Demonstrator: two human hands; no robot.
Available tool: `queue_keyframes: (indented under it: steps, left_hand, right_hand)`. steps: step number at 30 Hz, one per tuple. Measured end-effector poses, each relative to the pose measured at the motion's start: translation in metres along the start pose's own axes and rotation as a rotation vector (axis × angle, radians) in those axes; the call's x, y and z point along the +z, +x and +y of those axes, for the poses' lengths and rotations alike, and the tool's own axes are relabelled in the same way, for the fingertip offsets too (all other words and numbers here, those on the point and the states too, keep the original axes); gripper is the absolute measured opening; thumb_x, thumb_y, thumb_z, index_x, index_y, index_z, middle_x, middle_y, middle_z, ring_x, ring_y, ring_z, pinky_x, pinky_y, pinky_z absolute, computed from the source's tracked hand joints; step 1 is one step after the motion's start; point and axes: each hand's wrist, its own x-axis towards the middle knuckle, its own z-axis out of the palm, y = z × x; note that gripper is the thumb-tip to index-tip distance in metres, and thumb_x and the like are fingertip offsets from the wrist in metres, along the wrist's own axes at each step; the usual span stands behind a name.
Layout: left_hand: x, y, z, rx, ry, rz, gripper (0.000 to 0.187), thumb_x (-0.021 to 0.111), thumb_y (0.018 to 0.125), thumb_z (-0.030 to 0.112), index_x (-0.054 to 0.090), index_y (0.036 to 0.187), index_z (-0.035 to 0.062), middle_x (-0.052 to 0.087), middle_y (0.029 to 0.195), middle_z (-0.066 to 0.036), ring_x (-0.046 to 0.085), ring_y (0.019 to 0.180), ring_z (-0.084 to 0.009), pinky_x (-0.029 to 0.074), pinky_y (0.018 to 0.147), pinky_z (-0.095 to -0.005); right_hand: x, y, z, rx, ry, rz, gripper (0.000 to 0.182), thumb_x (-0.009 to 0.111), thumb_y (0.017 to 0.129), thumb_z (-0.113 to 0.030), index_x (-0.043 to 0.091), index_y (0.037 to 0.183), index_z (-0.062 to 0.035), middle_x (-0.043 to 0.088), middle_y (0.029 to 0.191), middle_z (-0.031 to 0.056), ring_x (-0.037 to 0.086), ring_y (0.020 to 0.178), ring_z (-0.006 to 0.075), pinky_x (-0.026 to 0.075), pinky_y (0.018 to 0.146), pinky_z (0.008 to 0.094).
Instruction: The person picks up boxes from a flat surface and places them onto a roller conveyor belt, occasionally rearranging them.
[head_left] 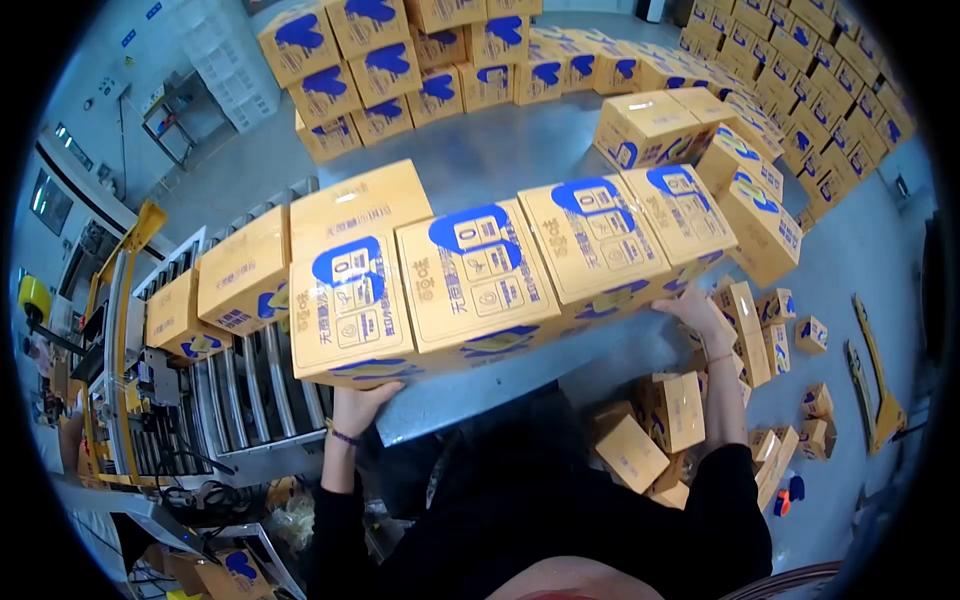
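Observation:
Four printed cardboard boxes stand side by side in a row in front of me, over a metal table [440, 400]. My left hand [365, 408] grips the lower near edge of the leftmost box [350, 320], its fingers hidden beneath. At the row's other end, my right hand [695, 312] is against the lower near corner of the rightmost box [680, 215], thumb stretched along the front. Between them sit two middle boxes, one [475, 280] left and one [595, 240] right, pressed close to their neighbours.
A roller conveyor [250, 385] on the left carries more boxes [243, 270]. Stacked boxes [385, 70] rise beyond the table, and a tall pile [800, 80] stands at far right. Loose boxes [675, 412] lie on the floor beside my right arm, near a yellow pallet jack [885, 415].

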Motion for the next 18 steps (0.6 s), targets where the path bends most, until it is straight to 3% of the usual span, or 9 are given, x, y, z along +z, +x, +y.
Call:
queue_keyframes:
  steps: [6, 8, 9, 10, 12, 13, 14, 17, 18]
  left_hand:
    - [0.001, -0.014, 0.058, 0.062, -0.019, 0.169, 0.061, 0.087, 0.073, 0.003, 0.058, 0.126, -0.0051, 0.069, 0.115, -0.012, 0.067, 0.102, -0.0208, 0.056, 0.091, -0.0347]
    - [-0.011, 0.005, 0.086, 0.183, -0.074, 0.318, 0.071, 0.091, 0.066, 0.005, 0.057, 0.128, -0.005, 0.068, 0.117, -0.012, 0.066, 0.103, -0.0215, 0.056, 0.092, -0.035]
    - [-0.025, 0.019, 0.114, 0.137, -0.015, 0.363, 0.059, 0.08, 0.067, 0.0, 0.058, 0.121, -0.005, 0.067, 0.109, -0.011, 0.065, 0.1, -0.0201, 0.056, 0.088, -0.0337]
    - [-0.057, 0.042, 0.119, 0.186, 0.102, 0.387, 0.049, 0.075, 0.073, 0.005, 0.059, 0.118, -0.0051, 0.067, 0.109, -0.012, 0.065, 0.095, -0.0197, 0.056, 0.082, -0.0325]
    - [-0.065, 0.1, 0.207, 0.466, -0.049, 0.682, 0.048, 0.073, 0.087, 0.022, 0.054, 0.126, -0.001, 0.067, 0.105, -0.008, 0.067, 0.086, -0.017, 0.056, 0.074, -0.0281]
    - [-0.111, 0.132, 0.233, 0.55, 0.125, 0.493, 0.053, 0.069, 0.095, 0.037, 0.051, 0.13, 0.0013, 0.066, 0.105, -0.007, 0.067, 0.089, -0.0154, 0.056, 0.077, -0.0278]
    - [-0.129, 0.164, 0.282, 0.595, 0.279, 0.542, 0.057, 0.062, 0.098, 0.049, 0.052, 0.131, 0.003, 0.067, 0.107, -0.006, 0.069, 0.089, -0.0144, 0.058, 0.075, -0.0279]
    - [-0.184, 0.248, 0.381, 0.459, -0.03, 0.374, 0.068, 0.056, 0.096, 0.061, 0.052, 0.134, 0.0055, 0.069, 0.113, -0.011, 0.072, 0.098, -0.0198, 0.064, 0.069, -0.0337]
    - [-0.227, 0.289, 0.399, 0.392, -0.025, 0.31, 0.072, 0.05, 0.097, 0.064, 0.049, 0.138, 0.0048, 0.069, 0.114, -0.014, 0.073, 0.097, -0.0213, 0.065, 0.072, -0.0344]
  right_hand:
    - [-0.011, 0.011, -0.003, -0.147, 0.004, 0.083, 0.079, 0.087, 0.07, -0.005, 0.046, 0.138, 0.0026, 0.065, 0.12, 0.0121, 0.062, 0.111, 0.0204, 0.051, 0.097, 0.0338]
    - [-0.029, 0.038, -0.031, -0.071, -0.268, 0.337, 0.069, 0.078, 0.071, -0.005, 0.05, 0.133, 0.0045, 0.065, 0.118, 0.0089, 0.062, 0.108, 0.0187, 0.052, 0.091, 0.0325]
    - [-0.032, 0.06, -0.055, -0.346, -0.123, 0.345, 0.067, 0.077, 0.072, -0.007, 0.05, 0.133, 0.0041, 0.065, 0.116, 0.0087, 0.062, 0.107, 0.0184, 0.052, 0.09, 0.032]
    - [-0.031, 0.087, -0.091, -0.617, 0.03, 0.347, 0.066, 0.076, 0.074, -0.01, 0.05, 0.132, 0.0038, 0.065, 0.114, 0.0085, 0.063, 0.105, 0.0181, 0.053, 0.089, 0.0316]
    - [-0.029, 0.119, -0.206, -0.568, -0.042, 0.361, 0.055, 0.072, 0.087, -0.021, 0.051, 0.131, 0.0025, 0.067, 0.111, 0.0093, 0.066, 0.098, 0.0183, 0.053, 0.087, 0.0312]
    - [-0.026, 0.142, -0.256, -0.695, 0.009, 0.284, 0.057, 0.072, 0.092, -0.033, 0.052, 0.132, 0.0019, 0.067, 0.112, 0.0089, 0.066, 0.097, 0.0175, 0.053, 0.089, 0.0313]
    - [-0.016, 0.154, -0.315, -0.789, -0.077, 0.347, 0.06, 0.069, 0.094, -0.043, 0.055, 0.131, 0.0024, 0.067, 0.112, 0.0083, 0.065, 0.099, 0.0157, 0.052, 0.09, 0.0313]
    - [-0.034, 0.247, -0.415, -0.782, -0.029, 0.233, 0.044, 0.068, 0.095, -0.037, 0.062, 0.128, -0.0095, 0.068, 0.111, 0.0039, 0.063, 0.104, 0.0151, 0.05, 0.088, 0.03]
    - [-0.029, 0.255, -0.434, -0.733, -0.025, 0.09, 0.062, 0.062, 0.095, -0.051, 0.051, 0.14, -0.0091, 0.061, 0.127, 0.0091, 0.057, 0.117, 0.0211, 0.047, 0.097, 0.0367]
